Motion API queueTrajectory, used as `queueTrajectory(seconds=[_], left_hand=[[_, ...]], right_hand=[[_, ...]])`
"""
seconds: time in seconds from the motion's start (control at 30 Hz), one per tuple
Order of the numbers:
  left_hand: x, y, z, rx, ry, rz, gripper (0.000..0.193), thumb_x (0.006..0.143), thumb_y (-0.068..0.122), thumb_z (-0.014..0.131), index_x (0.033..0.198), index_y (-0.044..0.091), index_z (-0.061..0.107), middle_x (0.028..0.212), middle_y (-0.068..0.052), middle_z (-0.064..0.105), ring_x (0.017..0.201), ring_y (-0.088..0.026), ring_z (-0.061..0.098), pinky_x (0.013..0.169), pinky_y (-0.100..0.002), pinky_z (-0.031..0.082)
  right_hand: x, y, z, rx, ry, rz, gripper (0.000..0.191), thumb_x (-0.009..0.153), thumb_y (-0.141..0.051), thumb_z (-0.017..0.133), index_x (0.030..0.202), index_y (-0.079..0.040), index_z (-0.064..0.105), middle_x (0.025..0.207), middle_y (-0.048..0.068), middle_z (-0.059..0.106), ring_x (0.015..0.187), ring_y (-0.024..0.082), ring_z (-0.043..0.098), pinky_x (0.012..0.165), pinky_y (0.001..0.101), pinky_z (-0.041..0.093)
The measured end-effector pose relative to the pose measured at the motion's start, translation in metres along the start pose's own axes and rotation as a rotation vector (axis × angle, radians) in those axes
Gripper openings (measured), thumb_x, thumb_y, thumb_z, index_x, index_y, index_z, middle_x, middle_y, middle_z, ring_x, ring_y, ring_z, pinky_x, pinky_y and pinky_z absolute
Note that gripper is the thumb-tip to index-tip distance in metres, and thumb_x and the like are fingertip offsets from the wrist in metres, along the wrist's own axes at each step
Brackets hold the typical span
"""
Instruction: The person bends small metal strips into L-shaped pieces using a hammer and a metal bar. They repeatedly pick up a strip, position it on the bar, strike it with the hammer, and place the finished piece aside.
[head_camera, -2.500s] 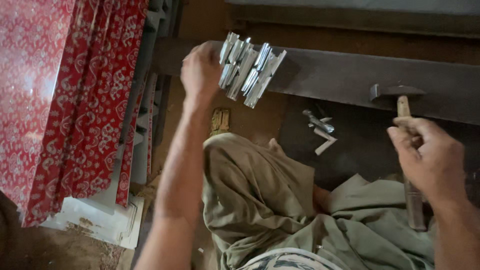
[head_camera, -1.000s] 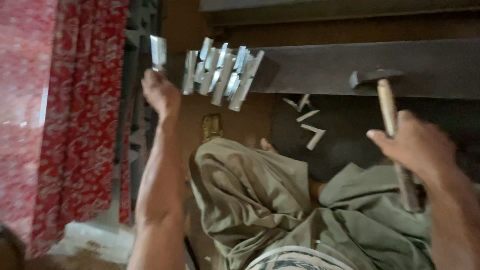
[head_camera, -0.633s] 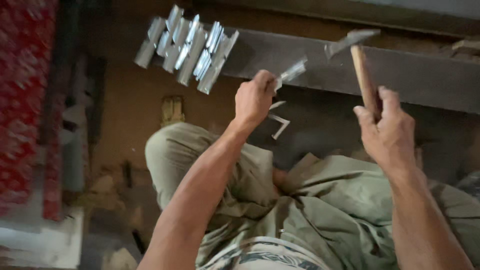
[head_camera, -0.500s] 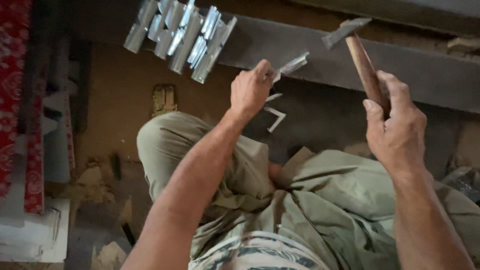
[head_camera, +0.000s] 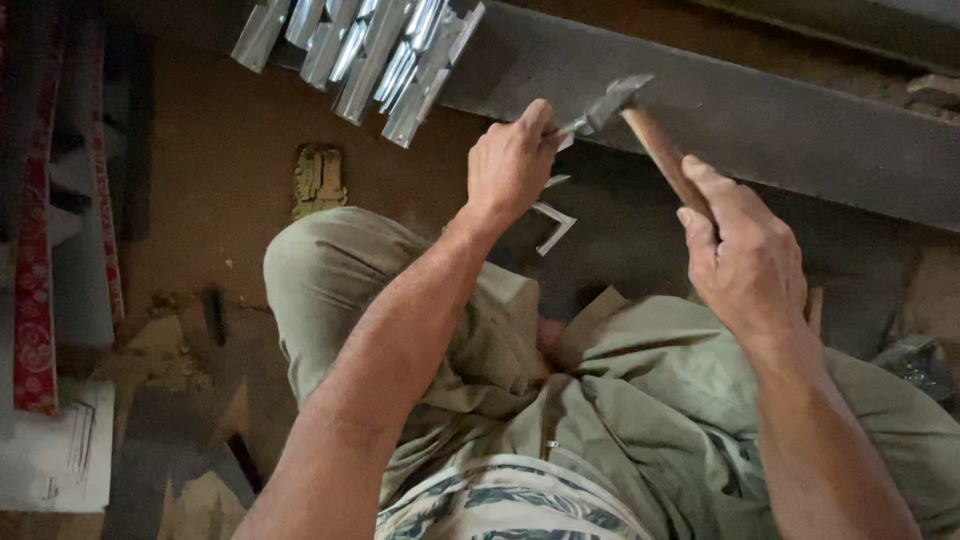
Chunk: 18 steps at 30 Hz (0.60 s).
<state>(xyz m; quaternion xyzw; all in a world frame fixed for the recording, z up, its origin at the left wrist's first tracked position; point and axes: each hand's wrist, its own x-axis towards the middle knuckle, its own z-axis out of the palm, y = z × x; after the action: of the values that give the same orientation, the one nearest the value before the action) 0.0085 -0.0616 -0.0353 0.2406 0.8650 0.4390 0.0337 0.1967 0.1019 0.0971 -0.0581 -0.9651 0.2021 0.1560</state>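
My left hand (head_camera: 512, 165) pinches a small shiny metal strip (head_camera: 578, 124) and holds it against the edge of a long dark steel bar (head_camera: 800, 130). My right hand (head_camera: 745, 260) grips the wooden handle of a hammer (head_camera: 630, 105), whose steel head rests on or just above that strip. Below the left hand, bent angle-shaped metal pieces (head_camera: 553, 225) lie on the dark surface. A pile of several bright metal channel pieces (head_camera: 370, 50) rests across the bar at the upper left.
My knees in olive trousers (head_camera: 420, 300) fill the lower middle. A small worn wooden block (head_camera: 318, 178) lies on the brown floor. Red patterned sheets (head_camera: 35, 300) and white paper (head_camera: 60, 460) line the left edge.
My left hand took one piece from the pile and carried it right to the bar's edge. My right hand brought the hammer head down onto it. The view shifted right.
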Motion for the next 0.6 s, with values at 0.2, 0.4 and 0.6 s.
queueTrajectory(seconds=[0.2, 0.4, 0.6], left_hand=[[0.001, 0.002, 0.0, 0.074, 0.006, 0.035, 0.019, 0.094, 0.028, 0.071, 0.1, 0.014, 0.06, 0.083, -0.013, 0.074, 0.082, -0.041, 0.071, 0.068, -0.055, 0.052], [0.001, -0.002, 0.0, 0.11, -0.012, 0.029, 0.018, 0.095, 0.03, 0.068, 0.102, 0.015, 0.061, 0.082, -0.014, 0.074, 0.081, -0.042, 0.07, 0.067, -0.056, 0.052], [-0.002, -0.015, 0.013, -0.076, -0.199, -0.185, 0.022, 0.097, 0.029, 0.062, 0.098, 0.008, 0.066, 0.073, -0.017, 0.068, 0.063, -0.035, 0.063, 0.056, -0.049, 0.048]], right_hand=[[0.003, -0.005, -0.006, -0.009, -0.026, 0.086, 0.037, 0.105, -0.005, 0.068, 0.142, -0.004, 0.062, 0.136, 0.02, 0.068, 0.123, 0.039, 0.067, 0.1, 0.0462, 0.056], [0.009, 0.005, -0.007, 0.017, -0.001, 0.066, 0.039, 0.107, -0.007, 0.066, 0.145, -0.004, 0.06, 0.138, 0.021, 0.067, 0.125, 0.039, 0.067, 0.103, 0.0462, 0.055], [-0.002, 0.017, -0.001, 0.024, 0.148, -0.018, 0.034, 0.111, -0.008, 0.066, 0.143, -0.003, 0.058, 0.137, 0.02, 0.067, 0.126, 0.038, 0.068, 0.106, 0.044, 0.057]])
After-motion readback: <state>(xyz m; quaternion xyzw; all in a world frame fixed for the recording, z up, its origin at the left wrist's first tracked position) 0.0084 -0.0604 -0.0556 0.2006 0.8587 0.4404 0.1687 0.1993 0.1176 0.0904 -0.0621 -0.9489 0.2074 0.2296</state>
